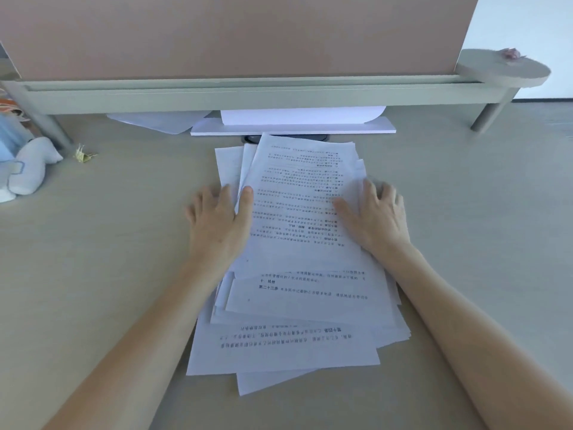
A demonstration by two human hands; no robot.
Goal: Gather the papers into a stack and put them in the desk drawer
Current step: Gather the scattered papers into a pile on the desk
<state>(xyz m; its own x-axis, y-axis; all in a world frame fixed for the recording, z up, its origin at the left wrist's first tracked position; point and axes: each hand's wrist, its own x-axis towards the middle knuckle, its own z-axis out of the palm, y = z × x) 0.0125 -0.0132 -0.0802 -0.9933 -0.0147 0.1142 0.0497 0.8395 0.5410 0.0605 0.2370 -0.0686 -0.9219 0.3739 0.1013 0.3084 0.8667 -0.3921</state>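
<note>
A loose, uneven pile of printed white papers [297,243] lies in the middle of the beige desk [108,259], sheets fanned out at different angles. My left hand [217,215] rests flat on the pile's left edge, fingers spread, thumb on the top sheet. My right hand [378,212] presses flat on the right edge, fingers apart, slightly blurred. Both hands flank the top sheet without gripping it. No drawer is in view.
A raised grey shelf [248,94] with a pink partition spans the back, on legs. More white sheets and a flat white board [294,127] lie under it. A stuffed toy [28,172] and a small binder clip [83,155] sit at far left.
</note>
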